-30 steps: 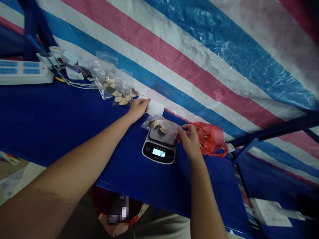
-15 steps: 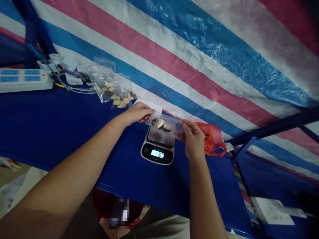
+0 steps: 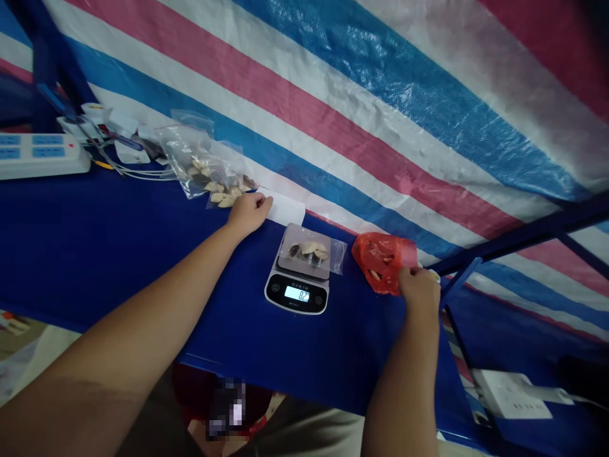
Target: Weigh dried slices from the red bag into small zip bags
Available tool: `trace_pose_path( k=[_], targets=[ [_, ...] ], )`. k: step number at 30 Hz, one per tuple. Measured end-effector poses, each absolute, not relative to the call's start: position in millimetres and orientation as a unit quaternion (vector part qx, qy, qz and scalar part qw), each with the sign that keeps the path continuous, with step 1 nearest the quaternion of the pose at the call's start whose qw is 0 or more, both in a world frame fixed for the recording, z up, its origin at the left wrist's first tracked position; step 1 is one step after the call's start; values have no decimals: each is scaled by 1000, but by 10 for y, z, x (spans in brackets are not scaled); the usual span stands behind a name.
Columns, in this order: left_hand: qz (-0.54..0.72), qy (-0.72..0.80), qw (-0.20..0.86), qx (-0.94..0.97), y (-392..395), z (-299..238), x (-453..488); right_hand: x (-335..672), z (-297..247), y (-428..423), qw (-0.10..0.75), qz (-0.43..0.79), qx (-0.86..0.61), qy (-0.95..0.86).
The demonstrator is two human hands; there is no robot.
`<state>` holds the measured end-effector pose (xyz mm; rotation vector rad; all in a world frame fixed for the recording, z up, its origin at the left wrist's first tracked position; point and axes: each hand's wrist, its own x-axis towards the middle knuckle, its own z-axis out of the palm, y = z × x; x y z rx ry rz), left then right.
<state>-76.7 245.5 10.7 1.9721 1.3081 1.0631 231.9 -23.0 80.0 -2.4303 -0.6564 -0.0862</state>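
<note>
Already on the digital kitchen scale (image 3: 297, 295): a zip bag of pale chunks (image 3: 307, 252), display lit. Left of the scale, left hand (image 3: 250, 212) lying flat, fingers together, by a white paper strip (image 3: 286, 206); right of it, right hand (image 3: 419, 285) curled against a red plastic bag (image 3: 380, 261), pinch unclear.

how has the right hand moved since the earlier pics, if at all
Yes. The right hand has moved rightward, farther from the kitchen scale, and is now at the red plastic bag.
</note>
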Motion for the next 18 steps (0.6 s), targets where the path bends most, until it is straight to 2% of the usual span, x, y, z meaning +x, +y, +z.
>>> trace_pose_path(
  k=[5, 9, 11, 13, 18],
  targets=[
    [362, 477, 269, 754, 2427, 113, -721, 2543, 662, -230, 409, 27, -883, -228],
    [364, 476, 275, 752, 2408, 136, -727, 2526, 577, -143, 542, 160, -782, -263],
    [365, 475, 276, 752, 2405, 139, -731, 2504, 575, -143, 572, 194, -745, -284],
    [365, 474, 275, 753, 2405, 138, -732, 2491, 572, -155, 515, 149, -785, -310],
    [359, 475, 274, 755, 2402, 137, -735, 2486, 485, -126, 180, -26, -904, -387]
  ],
)
